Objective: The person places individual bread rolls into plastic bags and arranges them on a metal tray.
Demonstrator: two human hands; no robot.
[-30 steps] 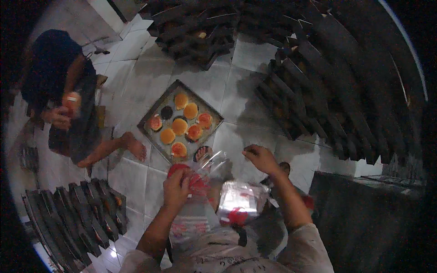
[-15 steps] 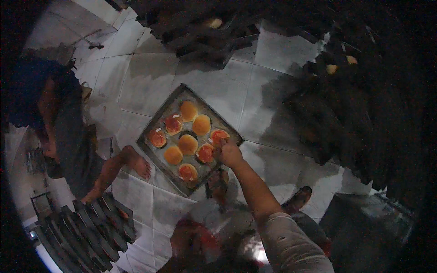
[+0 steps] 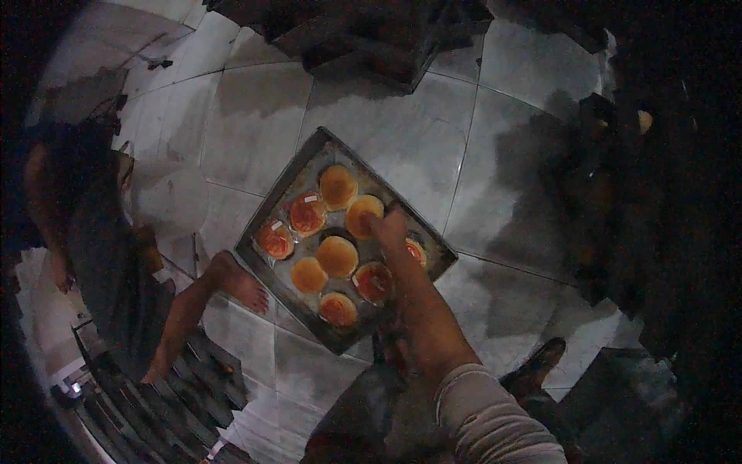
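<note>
A dark square baking tray [image 3: 297, 305] lies on the tiled floor. It holds several golden-brown round buns, among them one at the middle [image 3: 337, 257], and several reddish ones in clear wrapping, such as the wrapped bun [image 3: 307, 214] with a small white label. My right hand [image 3: 393, 230] reaches over the tray's right side, its fingertips touching the right edge of a plain bun [image 3: 362, 214]. Dimness and blur hide how its fingers are set. My right forearm partly covers a wrapped bun [image 3: 416, 252]. My left hand is out of sight.
Left of the tray, another person's bare foot [image 3: 243, 282] rests close to its edge. Dark slatted objects [image 3: 178, 402] stand at the lower left. A dark box-like object [image 3: 618, 394] is at lower right, and dark racks or stacks [image 3: 386, 46] at the top.
My right hand has moved from a wrapped bun at the tray's right corner up and leftward to a plain bun. The view has shifted, so the tray appears larger and slightly lower.
</note>
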